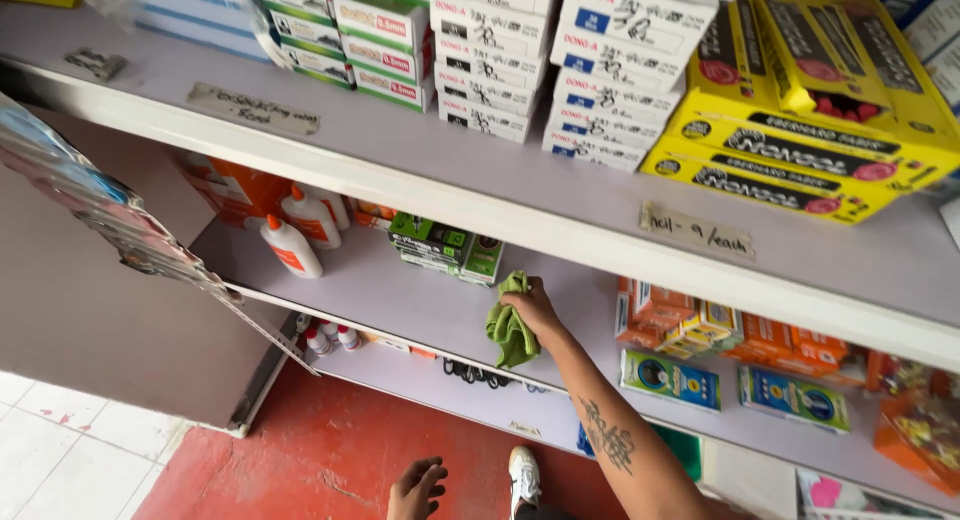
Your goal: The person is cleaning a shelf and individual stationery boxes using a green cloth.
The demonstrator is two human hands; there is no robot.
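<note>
At the far left a sheaf of glossy packets (95,205) hangs at a slant over the end of the shelving, above a white tiled floor (60,450) that gives way to red painted floor (330,445). On the middle shelf (400,295) stand white glue bottles with orange caps (290,245) beside orange boxes (235,190), then a small stack of green and black boxes (445,245). Just right of that stack the right hand (535,310) is clenched around a green cloth (508,330), holding it at the front part of the middle shelf, the cloth hanging down past the shelf edge; the forearm, with a dark tattoo, runs down to the lower right. Low in the picture the left hand (418,488) hangs free near the red floor, fingers loosely curled and holding nothing, with a white shoe (523,477) just to its right. The top shelf (420,145) carries stacked white boxes (540,55) with green ones to their left, and yellow boxes (810,110) at the right, with paper labels taped along its surface. Further right on the middle shelf sit orange and yellow packs (700,325), and on the shelf below lie flat blue and green packets (735,385)
</note>
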